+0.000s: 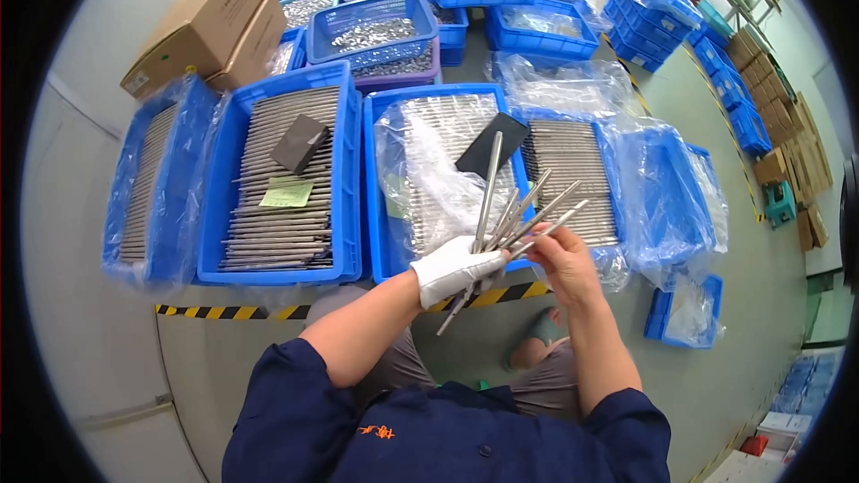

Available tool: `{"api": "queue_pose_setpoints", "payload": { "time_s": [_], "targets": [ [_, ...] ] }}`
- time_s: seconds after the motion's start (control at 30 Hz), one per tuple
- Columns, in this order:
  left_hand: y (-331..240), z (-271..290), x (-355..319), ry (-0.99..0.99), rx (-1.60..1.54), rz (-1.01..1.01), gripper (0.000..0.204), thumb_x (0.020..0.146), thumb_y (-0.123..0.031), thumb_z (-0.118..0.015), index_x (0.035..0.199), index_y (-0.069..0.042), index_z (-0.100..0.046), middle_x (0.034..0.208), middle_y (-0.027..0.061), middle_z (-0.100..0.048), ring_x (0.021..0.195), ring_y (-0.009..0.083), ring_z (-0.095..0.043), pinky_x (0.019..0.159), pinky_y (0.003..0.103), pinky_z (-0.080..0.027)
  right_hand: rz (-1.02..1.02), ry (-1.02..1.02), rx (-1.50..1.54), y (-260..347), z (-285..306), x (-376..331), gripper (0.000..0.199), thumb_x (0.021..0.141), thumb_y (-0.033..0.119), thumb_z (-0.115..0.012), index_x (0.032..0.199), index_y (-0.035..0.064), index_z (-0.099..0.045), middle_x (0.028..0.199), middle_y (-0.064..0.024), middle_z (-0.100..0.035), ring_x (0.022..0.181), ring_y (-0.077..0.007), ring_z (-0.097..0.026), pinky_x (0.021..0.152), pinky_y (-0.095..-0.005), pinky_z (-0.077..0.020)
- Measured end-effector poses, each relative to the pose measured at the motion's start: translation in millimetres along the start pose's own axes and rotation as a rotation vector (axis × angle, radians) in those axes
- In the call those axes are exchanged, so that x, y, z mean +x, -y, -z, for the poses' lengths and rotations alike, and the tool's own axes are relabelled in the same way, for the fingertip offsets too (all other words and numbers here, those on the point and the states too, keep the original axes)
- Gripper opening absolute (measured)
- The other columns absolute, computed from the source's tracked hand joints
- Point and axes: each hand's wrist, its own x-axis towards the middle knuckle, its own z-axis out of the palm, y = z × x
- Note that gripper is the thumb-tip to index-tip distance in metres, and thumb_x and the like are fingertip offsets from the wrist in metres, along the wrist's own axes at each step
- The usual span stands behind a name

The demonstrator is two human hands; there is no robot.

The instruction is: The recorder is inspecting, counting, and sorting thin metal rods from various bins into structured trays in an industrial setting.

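My left hand, in a white glove, is closed around a loose bundle of slim metal rods. The rods fan out above the glove, and a lower end pokes out below it. My bare right hand meets the bundle from the right, its thumb and fingers pinched at one of the rods; the exact contact is partly hidden. Behind the hands stands a blue crate lined with clear plastic and holding rows of similar rods. A dark flat phone-like slab rests on the crate's contents.
To the left, another blue crate of rods carries a dark block and a green paper slip. Cardboard boxes stand at the back left. Baskets of small metal parts sit behind. Striped tape crosses the floor.
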Motion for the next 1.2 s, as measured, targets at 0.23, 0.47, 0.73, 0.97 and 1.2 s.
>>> {"api": "queue_pose_setpoints", "payload": {
  "time_s": [0.23,0.47,0.73,0.97,1.2],
  "targets": [
    [-0.4,0.0,-0.8,-0.045,-0.026,-0.095,0.022,0.079,-0.023,-0.057,0.095,-0.007,-0.057,0.068,-0.002,-0.051,0.058,0.005,-0.045,0.051,0.02,-0.037,-0.096,-0.021,0.105,-6.0,4.5,4.9,0.016,0.082,0.006,-0.051,0.098,0.0025,-0.053,0.088,-0.0085,-0.058,0.076,-0.0155,-0.058,0.067,-0.026,-0.0489],
    [24.5,-2.7,16.9,-0.147,-0.05,-0.31,0.028,0.081,-0.029,-0.055,0.099,-0.008,-0.058,0.074,-0.0014,-0.054,0.063,0.0048,-0.045,0.054,0.02,-0.038,-0.066,-0.023,0.132,-15.8,5.1,9.5,0.016,0.083,0.013,-0.053,0.094,0.0025,-0.053,0.084,-0.005,-0.058,0.07,-0.0127,-0.057,0.062,-0.0258,-0.0473],
    [6.7,-4.3,10.0,0.0,-0.278,-0.254,0.033,0.08,-0.019,-0.058,0.109,-0.003,-0.052,0.079,-0.0002,-0.055,0.065,0.0056,-0.048,0.057,0.02,-0.04,-0.435,0.363,0.18,-19.2,1.9,-2.8,0.017,0.083,0.018,-0.05,0.091,0.0026,-0.054,0.077,-0.0065,-0.059,0.069,-0.0158,-0.057,0.064,-0.0294,-0.0462],
    [8.7,2.9,10.5,-0.006,-0.24,-0.242,0.04,0.074,-0.013,-0.062,0.111,-0.004,-0.05,0.087,0.0029,-0.054,0.076,0.0099,-0.051,0.068,0.023,-0.043,-0.607,0.443,-0.021,-22.7,-18.3,-18.1,0.02,0.082,0.014,-0.053,0.097,0.0013,-0.054,0.088,-0.0124,-0.06,0.083,-0.0217,-0.059,0.073,-0.0334,-0.0483],
    [5.9,20.3,19.0,-0.131,-0.288,-0.341,0.036,0.076,-0.006,-0.051,0.112,-0.004,-0.048,0.082,0.0027,-0.055,0.074,0.0102,-0.052,0.066,0.023,-0.042,-0.746,0.814,-0.045,-46.8,-29.2,-36.4,0.021,0.082,0.016,-0.056,0.097,0.0024,-0.054,0.093,-0.0085,-0.06,0.085,-0.014,-0.058,0.074,-0.0251,-0.0457]
  ]
}}
